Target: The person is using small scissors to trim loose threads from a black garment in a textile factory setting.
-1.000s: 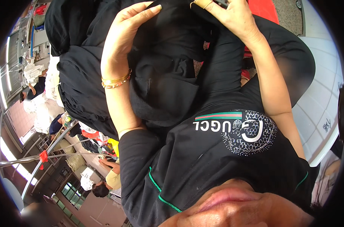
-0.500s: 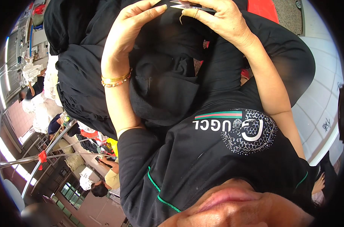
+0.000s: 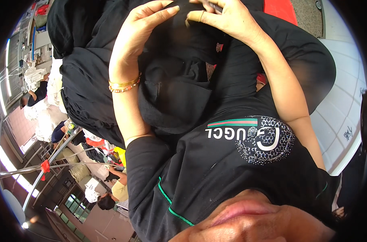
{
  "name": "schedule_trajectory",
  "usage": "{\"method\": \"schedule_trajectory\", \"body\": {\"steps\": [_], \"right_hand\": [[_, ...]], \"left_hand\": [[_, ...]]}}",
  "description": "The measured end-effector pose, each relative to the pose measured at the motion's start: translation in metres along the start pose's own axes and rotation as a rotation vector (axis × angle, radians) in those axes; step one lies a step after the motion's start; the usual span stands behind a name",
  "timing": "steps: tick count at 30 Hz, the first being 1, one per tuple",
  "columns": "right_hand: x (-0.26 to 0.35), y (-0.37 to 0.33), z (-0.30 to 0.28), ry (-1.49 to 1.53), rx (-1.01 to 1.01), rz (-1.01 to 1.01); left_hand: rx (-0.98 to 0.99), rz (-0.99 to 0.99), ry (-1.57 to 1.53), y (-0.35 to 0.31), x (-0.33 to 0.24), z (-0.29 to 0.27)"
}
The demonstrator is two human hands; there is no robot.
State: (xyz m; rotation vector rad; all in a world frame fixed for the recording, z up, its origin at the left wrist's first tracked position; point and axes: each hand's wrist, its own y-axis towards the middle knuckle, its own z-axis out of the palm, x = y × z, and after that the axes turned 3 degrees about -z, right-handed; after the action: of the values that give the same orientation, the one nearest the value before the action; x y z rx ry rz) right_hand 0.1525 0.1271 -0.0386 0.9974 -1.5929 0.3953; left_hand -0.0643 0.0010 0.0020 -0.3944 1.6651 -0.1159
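Black fabric (image 3: 173, 92) lies bunched over my lap and runs up under both hands at the top edge. My left hand (image 3: 153, 16) has thumb and forefinger pressed together on this cloth. Opposite it, my right hand (image 3: 228, 20) is closed round small thread snips (image 3: 216, 8); only a dark metal part of them shows between the fingers. The right fingertips are near the cloth held on the left, and a band circles one right finger. The blade tips are blurred or cut off by the picture's edge.
A large black fabric heap (image 3: 86, 88) rises at my left. White sheeting or panel (image 3: 341, 105) stands at my right, and a red object (image 3: 280, 10) lies beyond my knee. Farther left, a co-worker (image 3: 115, 191) sits near piled garments and a metal rail (image 3: 50, 155).
My right hand has shifted slightly left, toward the left hand. The snips' silver blades, seen pointing left before, are now mostly out of sight. My left hand has barely moved.
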Motion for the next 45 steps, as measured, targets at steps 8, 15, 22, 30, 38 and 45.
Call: {"method": "schedule_trajectory", "body": {"steps": [8, 15, 22, 30, 38, 45], "right_hand": [[-0.008, 0.011, -0.020, 0.150, -0.153, 0.071], [-0.017, 0.026, -0.010, -0.111, -0.182, -0.033], [0.043, 0.025, 0.007, -0.240, 0.029, -0.244], [0.050, 0.029, 0.013, -0.403, 0.075, -0.377], [0.048, 0.034, 0.012, -0.405, 0.062, -0.389], [0.019, 0.031, 0.007, -0.384, 0.091, -0.314]], "left_hand": [[-0.112, 0.013, 0.108, -0.010, 0.011, -0.043], [-0.164, 0.003, 0.104, -0.018, 0.017, -0.050], [-0.132, -0.034, -0.121, -0.028, -0.019, -0.015], [-0.051, -0.032, -0.117, -0.025, -0.017, -0.018], [-0.041, 0.022, -0.113, -0.016, -0.014, -0.016], [-0.003, 0.069, 0.263, -0.019, -0.021, -0.016]]}}
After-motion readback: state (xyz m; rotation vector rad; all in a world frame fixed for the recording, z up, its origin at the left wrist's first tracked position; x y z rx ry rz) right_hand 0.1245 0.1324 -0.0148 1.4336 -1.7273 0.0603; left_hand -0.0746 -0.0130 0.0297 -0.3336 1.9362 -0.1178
